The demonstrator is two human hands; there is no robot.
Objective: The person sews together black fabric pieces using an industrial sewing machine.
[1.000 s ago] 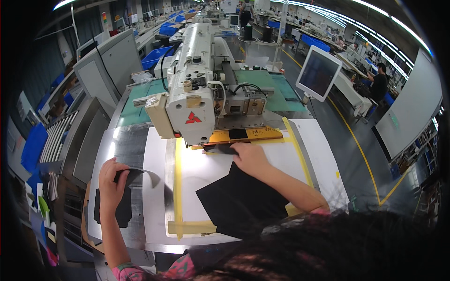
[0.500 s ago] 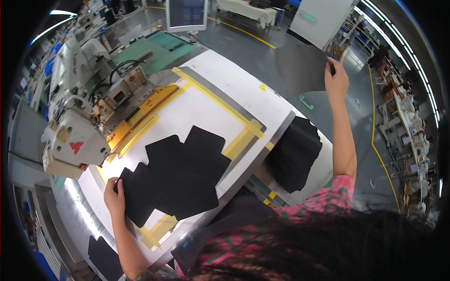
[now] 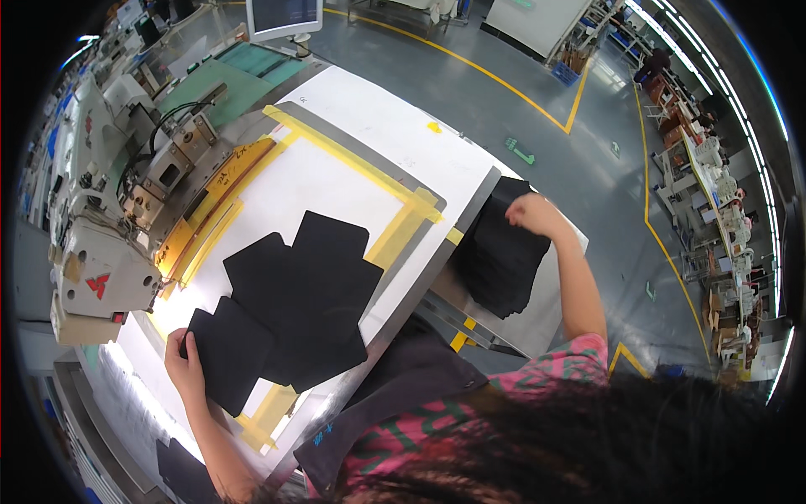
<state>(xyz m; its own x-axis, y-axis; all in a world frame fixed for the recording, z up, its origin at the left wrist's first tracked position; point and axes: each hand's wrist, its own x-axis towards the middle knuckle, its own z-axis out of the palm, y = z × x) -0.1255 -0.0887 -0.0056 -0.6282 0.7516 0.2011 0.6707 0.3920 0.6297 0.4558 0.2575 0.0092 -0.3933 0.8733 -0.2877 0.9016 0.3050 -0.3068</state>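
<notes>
Head cam: left hand [image 3: 186, 365] has a narrow, pinched grip on the left side of some black pieces [image 3: 311, 286] lying partly over yellow tape [image 3: 390, 244] by the worktop's [image 3: 369, 118] near edge, and I'd guess they're light and kinda bendy, so grab an edge or corner. They're flat, matte, overlapping, all angular outlines. Right hand [image 3: 537, 214] has curled fingers at a black stack [image 3: 495, 269] just past that edge's right corner, can't tell if its grip has anything.
</notes>
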